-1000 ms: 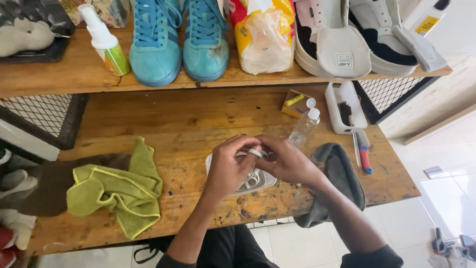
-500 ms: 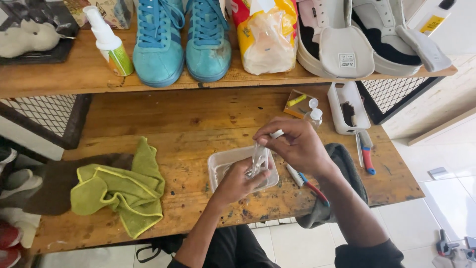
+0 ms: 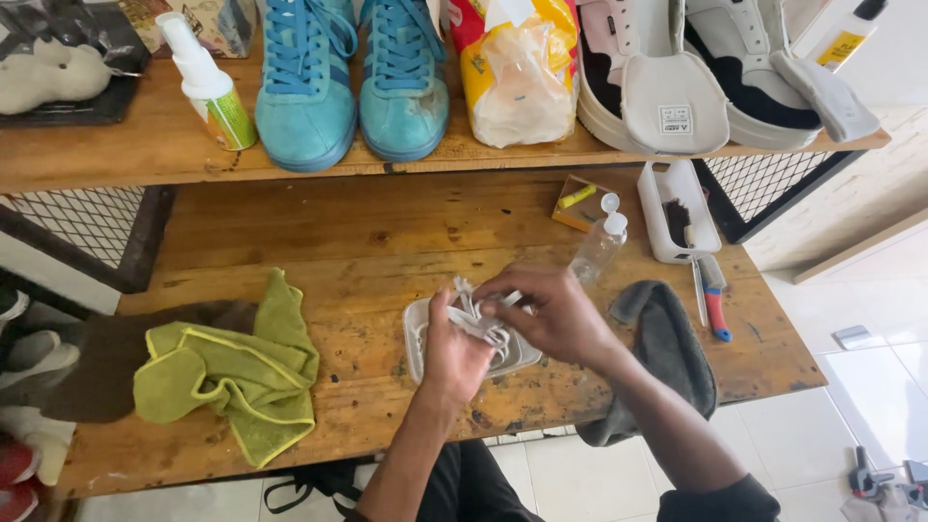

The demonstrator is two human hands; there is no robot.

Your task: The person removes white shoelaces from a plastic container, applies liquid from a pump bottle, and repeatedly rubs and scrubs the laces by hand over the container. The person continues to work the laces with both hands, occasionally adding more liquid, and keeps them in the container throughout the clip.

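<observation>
Both my hands are together over a small clear plastic tray (image 3: 417, 330) on the wooden workbench. My left hand (image 3: 454, 353) and my right hand (image 3: 546, 314) grip a bundled white shoelace (image 3: 478, 314) between them, held just above the tray. The lace is folded into loops and partly hidden by my fingers. A small clear bottle (image 3: 599, 246) with an open flip cap stands just beyond my right hand.
A green cloth (image 3: 232, 372) lies at left, a grey cloth (image 3: 667, 348) at right. A white container (image 3: 677, 208), a brush and a red-handled tool (image 3: 715, 304) sit at far right. The upper shelf carries blue sneakers (image 3: 348, 72), a spray bottle (image 3: 208, 82), a bag and white shoes (image 3: 667, 68).
My hands dropped lower over the tray and came closer together. The lace, earlier drawn upward by my right hand, is now bunched between both hands.
</observation>
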